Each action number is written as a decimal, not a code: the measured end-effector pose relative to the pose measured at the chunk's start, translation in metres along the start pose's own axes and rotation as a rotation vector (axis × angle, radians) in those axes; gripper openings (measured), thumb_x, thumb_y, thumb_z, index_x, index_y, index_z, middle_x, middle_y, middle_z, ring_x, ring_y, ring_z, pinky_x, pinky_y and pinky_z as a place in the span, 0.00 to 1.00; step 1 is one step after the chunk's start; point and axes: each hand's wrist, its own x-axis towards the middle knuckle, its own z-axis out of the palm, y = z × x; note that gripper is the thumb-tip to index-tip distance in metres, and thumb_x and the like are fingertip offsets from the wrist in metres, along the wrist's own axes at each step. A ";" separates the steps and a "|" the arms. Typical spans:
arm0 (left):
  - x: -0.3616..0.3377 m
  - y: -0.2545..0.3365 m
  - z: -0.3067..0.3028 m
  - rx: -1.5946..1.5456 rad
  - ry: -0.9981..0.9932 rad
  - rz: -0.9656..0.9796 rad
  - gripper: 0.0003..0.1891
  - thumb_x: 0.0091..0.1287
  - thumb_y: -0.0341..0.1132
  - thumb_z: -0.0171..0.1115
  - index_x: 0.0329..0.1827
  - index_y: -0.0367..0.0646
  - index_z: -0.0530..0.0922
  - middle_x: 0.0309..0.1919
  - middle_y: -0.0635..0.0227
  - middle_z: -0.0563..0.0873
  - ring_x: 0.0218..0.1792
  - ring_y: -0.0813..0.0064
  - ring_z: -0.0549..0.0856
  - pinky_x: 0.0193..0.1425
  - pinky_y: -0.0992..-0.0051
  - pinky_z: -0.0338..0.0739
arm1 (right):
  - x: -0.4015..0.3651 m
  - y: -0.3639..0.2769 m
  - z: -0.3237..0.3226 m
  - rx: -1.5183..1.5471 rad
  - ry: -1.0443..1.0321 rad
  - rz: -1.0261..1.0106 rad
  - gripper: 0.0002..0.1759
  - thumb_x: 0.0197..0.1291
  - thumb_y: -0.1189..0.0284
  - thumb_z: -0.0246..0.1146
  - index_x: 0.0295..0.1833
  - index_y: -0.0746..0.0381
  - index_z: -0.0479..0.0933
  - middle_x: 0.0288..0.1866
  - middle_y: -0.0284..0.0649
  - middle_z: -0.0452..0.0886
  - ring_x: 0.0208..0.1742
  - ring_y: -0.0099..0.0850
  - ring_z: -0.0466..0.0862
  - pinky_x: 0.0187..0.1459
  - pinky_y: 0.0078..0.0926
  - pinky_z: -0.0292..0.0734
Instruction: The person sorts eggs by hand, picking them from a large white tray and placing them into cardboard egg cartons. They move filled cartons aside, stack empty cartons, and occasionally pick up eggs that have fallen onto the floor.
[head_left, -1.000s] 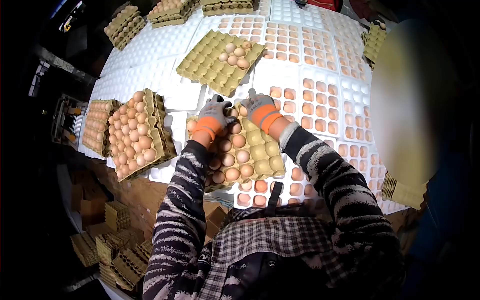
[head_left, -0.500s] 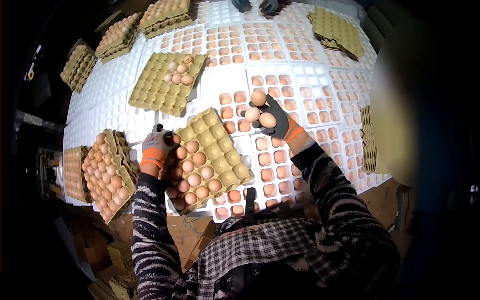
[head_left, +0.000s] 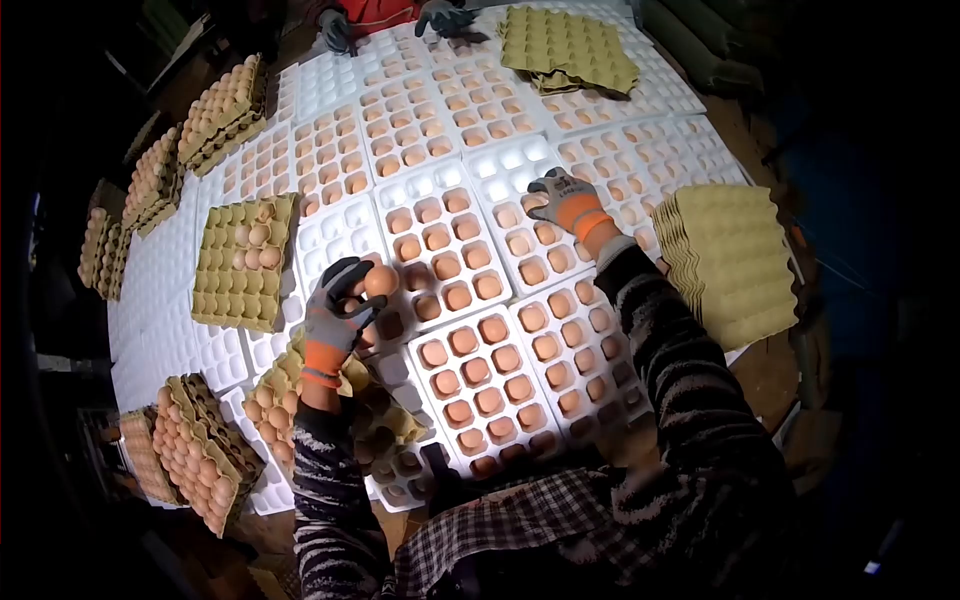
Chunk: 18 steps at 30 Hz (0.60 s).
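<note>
My left hand (head_left: 342, 303), in a grey and orange glove, has its fingers curled round brown eggs (head_left: 380, 281) above the white foam trays. My right hand (head_left: 565, 200), gloved alike, reaches over a foam tray (head_left: 512, 160) at the edge of its unfilled cups; whether an egg is under its fingers is hidden. Below my left forearm and wrist lies a pulp tray of eggs (head_left: 272, 415), partly covered by the arm. Foam trays with eggs in their cups (head_left: 477, 371) lie between my arms.
A part-filled pulp tray (head_left: 242, 262) rests to the left. Egg-laden pulp trays (head_left: 196, 455) stand along the left edge. Stacked pulp trays (head_left: 725, 265) are at right, more (head_left: 568, 48) at the far side. Another person's gloved hands (head_left: 440, 18) are at the far edge.
The view has shifted right. My left hand has left the pulp tray's side and now holds eggs. My right hand, which held several eggs, has moved out over a foam tray, palm down.
</note>
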 end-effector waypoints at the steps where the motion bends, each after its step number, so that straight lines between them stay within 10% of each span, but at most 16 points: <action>1: 0.025 0.022 0.026 0.097 -0.049 0.054 0.28 0.56 0.32 0.79 0.63 0.43 0.83 0.59 0.63 0.84 0.56 0.66 0.85 0.59 0.70 0.80 | 0.003 -0.004 -0.002 0.078 0.097 -0.044 0.25 0.60 0.53 0.69 0.64 0.43 0.80 0.63 0.40 0.79 0.64 0.41 0.81 0.61 0.39 0.79; 7: 0.172 0.029 0.146 0.503 -0.361 0.081 0.27 0.57 0.38 0.76 0.62 0.61 0.83 0.65 0.65 0.80 0.59 0.51 0.82 0.61 0.61 0.79 | 0.047 0.006 0.018 0.009 0.052 -0.286 0.21 0.70 0.54 0.56 0.62 0.46 0.81 0.66 0.43 0.79 0.59 0.46 0.83 0.57 0.44 0.80; 9: 0.208 -0.002 0.166 0.519 -0.374 0.294 0.25 0.59 0.38 0.74 0.62 0.61 0.83 0.64 0.63 0.81 0.61 0.50 0.82 0.63 0.60 0.78 | 0.046 0.010 0.007 0.135 0.165 -0.141 0.19 0.69 0.57 0.57 0.60 0.49 0.82 0.62 0.42 0.82 0.57 0.45 0.84 0.56 0.43 0.81; 13: 0.260 0.001 0.171 0.631 -0.705 0.062 0.27 0.60 0.32 0.66 0.64 0.66 0.84 0.73 0.62 0.76 0.69 0.55 0.78 0.70 0.62 0.75 | 0.073 0.048 0.044 0.444 0.530 -0.326 0.15 0.69 0.65 0.58 0.58 0.52 0.82 0.60 0.42 0.82 0.58 0.46 0.82 0.58 0.41 0.80; 16: 0.285 -0.010 0.184 0.540 -0.391 0.198 0.22 0.59 0.29 0.65 0.58 0.55 0.86 0.58 0.61 0.84 0.58 0.56 0.84 0.63 0.61 0.78 | 0.066 0.051 0.056 0.123 0.544 -0.428 0.18 0.69 0.67 0.59 0.63 0.53 0.79 0.65 0.43 0.80 0.62 0.47 0.79 0.62 0.41 0.77; 18: 0.287 0.006 0.210 0.285 -0.177 0.176 0.19 0.63 0.29 0.64 0.58 0.53 0.85 0.55 0.61 0.84 0.55 0.55 0.84 0.60 0.63 0.79 | 0.057 0.046 0.040 0.423 0.567 -0.304 0.21 0.69 0.67 0.59 0.67 0.53 0.77 0.67 0.44 0.78 0.63 0.49 0.78 0.64 0.42 0.76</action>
